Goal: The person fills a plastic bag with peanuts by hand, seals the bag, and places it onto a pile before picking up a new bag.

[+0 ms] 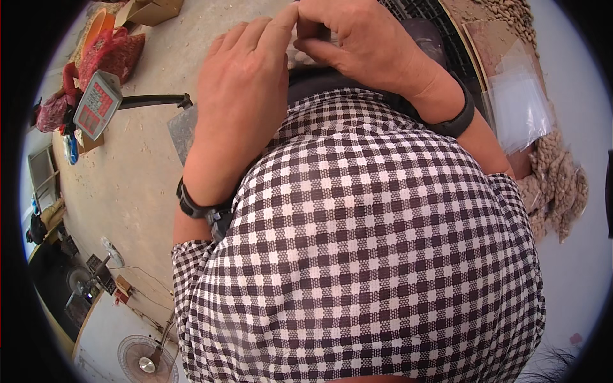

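Observation:
My left hand (246, 80) is at the top of the view, back upward, its fingers close together and bent over away from me. Its index finger meets the fingers of my right hand (373, 54). The right thumb and index finger are curled toward each other in a pinch. Whatever the fingertips grip is hidden behind the hands. Just below the right thumb, some pale lumps (301, 59) show in the gap between the hands, above my dark lap; their kind cannot be made out.
Right of me are flat clear plastic bags (520, 105), a pile of brown nut-like pieces (511, 18) and bagged tan lumps (555, 182). A black crate (447, 35) stands by my right arm. On the left are a scale display (98, 104), red mesh sacks (112, 57) and a fan (147, 364).

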Action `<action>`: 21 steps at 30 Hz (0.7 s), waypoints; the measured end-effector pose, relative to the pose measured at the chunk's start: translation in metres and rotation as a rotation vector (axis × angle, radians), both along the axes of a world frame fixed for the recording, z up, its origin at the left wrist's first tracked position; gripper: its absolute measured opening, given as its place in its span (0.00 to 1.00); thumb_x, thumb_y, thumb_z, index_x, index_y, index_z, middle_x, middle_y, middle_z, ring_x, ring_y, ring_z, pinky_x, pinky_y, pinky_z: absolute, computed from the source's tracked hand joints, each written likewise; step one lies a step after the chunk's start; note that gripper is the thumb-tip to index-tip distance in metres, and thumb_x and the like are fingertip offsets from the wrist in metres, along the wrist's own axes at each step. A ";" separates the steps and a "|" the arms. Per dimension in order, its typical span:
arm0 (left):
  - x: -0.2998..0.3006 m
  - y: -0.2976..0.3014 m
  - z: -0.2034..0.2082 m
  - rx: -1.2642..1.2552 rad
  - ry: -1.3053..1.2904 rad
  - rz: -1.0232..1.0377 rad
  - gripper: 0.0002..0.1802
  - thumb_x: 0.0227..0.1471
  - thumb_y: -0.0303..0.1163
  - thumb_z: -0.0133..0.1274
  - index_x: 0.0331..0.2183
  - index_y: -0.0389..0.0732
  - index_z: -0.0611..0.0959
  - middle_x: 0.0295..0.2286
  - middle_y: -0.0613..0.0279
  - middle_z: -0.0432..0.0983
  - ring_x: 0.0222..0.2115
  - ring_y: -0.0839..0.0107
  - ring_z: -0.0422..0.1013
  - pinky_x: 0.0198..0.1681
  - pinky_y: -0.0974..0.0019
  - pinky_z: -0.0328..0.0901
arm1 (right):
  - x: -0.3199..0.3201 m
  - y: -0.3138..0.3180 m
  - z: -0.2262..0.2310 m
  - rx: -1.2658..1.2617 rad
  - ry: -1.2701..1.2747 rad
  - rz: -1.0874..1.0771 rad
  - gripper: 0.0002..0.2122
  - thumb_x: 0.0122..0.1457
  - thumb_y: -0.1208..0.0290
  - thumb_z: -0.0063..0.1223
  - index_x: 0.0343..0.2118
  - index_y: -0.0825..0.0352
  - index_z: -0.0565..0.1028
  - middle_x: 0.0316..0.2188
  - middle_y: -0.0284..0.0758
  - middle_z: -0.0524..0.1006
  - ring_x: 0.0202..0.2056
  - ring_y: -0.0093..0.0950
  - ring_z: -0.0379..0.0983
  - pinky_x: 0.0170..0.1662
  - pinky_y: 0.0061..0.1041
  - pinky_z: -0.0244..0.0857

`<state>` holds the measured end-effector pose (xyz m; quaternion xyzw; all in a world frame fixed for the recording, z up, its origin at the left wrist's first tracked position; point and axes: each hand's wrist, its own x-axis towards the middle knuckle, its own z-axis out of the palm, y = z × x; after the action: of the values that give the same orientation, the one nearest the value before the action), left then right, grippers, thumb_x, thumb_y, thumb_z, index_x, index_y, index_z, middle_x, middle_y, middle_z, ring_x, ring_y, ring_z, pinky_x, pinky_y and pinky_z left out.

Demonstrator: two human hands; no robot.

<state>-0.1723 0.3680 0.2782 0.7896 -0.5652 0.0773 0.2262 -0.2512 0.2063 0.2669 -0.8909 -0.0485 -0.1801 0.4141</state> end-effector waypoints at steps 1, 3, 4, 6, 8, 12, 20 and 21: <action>0.002 0.001 -0.006 -0.001 -0.005 0.003 0.23 0.47 0.20 0.52 0.49 0.38 0.75 0.38 0.56 0.76 0.41 0.55 0.71 0.46 0.57 0.64 | 0.000 0.003 0.002 -0.020 -0.017 -0.009 0.05 0.50 0.77 0.56 0.28 0.69 0.71 0.24 0.42 0.74 0.29 0.39 0.73 0.32 0.33 0.67; 0.015 -0.001 -0.024 -0.110 0.004 -0.048 0.19 0.41 0.20 0.54 0.40 0.39 0.79 0.30 0.59 0.75 0.34 0.60 0.71 0.41 0.60 0.64 | 0.000 0.005 0.002 -0.039 -0.031 -0.022 0.05 0.50 0.77 0.56 0.27 0.69 0.71 0.24 0.42 0.73 0.28 0.39 0.73 0.31 0.33 0.66; 0.018 0.000 -0.028 -0.107 0.009 -0.052 0.19 0.41 0.20 0.54 0.40 0.39 0.79 0.30 0.59 0.75 0.34 0.60 0.71 0.41 0.60 0.64 | 0.001 0.004 -0.001 -0.040 -0.027 -0.010 0.05 0.50 0.77 0.56 0.27 0.69 0.71 0.24 0.42 0.73 0.28 0.39 0.73 0.31 0.33 0.66; 0.020 0.003 -0.030 -0.128 0.221 -0.050 0.14 0.42 0.21 0.54 0.37 0.38 0.79 0.28 0.58 0.74 0.31 0.61 0.72 0.37 0.62 0.66 | 0.000 0.003 -0.002 -0.042 -0.024 0.000 0.05 0.50 0.77 0.56 0.27 0.69 0.71 0.24 0.42 0.73 0.28 0.39 0.73 0.31 0.33 0.66; 0.021 0.007 -0.031 -0.163 0.339 -0.070 0.12 0.43 0.21 0.55 0.35 0.37 0.79 0.27 0.58 0.74 0.29 0.63 0.73 0.34 0.65 0.66 | -0.005 0.003 0.000 -0.046 -0.037 0.031 0.05 0.50 0.77 0.56 0.27 0.69 0.71 0.24 0.42 0.73 0.28 0.39 0.73 0.31 0.32 0.66; 0.025 0.010 -0.030 -0.212 0.616 -0.143 0.05 0.46 0.23 0.58 0.29 0.34 0.79 0.24 0.63 0.72 0.25 0.75 0.72 0.29 0.74 0.65 | -0.007 0.003 0.005 -0.064 -0.010 0.034 0.05 0.51 0.76 0.56 0.26 0.69 0.70 0.24 0.41 0.73 0.28 0.38 0.73 0.31 0.32 0.66; 0.030 0.018 -0.025 -0.171 1.128 -0.280 0.05 0.49 0.25 0.59 0.29 0.32 0.81 0.24 0.72 0.71 0.26 0.84 0.66 0.29 0.78 0.60 | -0.011 -0.007 0.009 0.193 0.062 0.230 0.05 0.50 0.77 0.59 0.26 0.69 0.72 0.22 0.37 0.73 0.24 0.30 0.71 0.29 0.26 0.64; 0.031 0.019 -0.027 -0.161 1.187 -0.311 0.06 0.50 0.26 0.60 0.28 0.32 0.81 0.24 0.72 0.71 0.26 0.84 0.65 0.29 0.79 0.59 | -0.012 -0.008 0.012 0.194 0.065 0.231 0.05 0.50 0.77 0.59 0.26 0.69 0.72 0.22 0.37 0.73 0.24 0.30 0.71 0.29 0.26 0.64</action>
<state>-0.1411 0.3868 0.2511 0.5868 -0.4438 -0.3667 0.5695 -0.2630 0.1985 0.2788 -0.8405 -0.1195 -0.1064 0.5176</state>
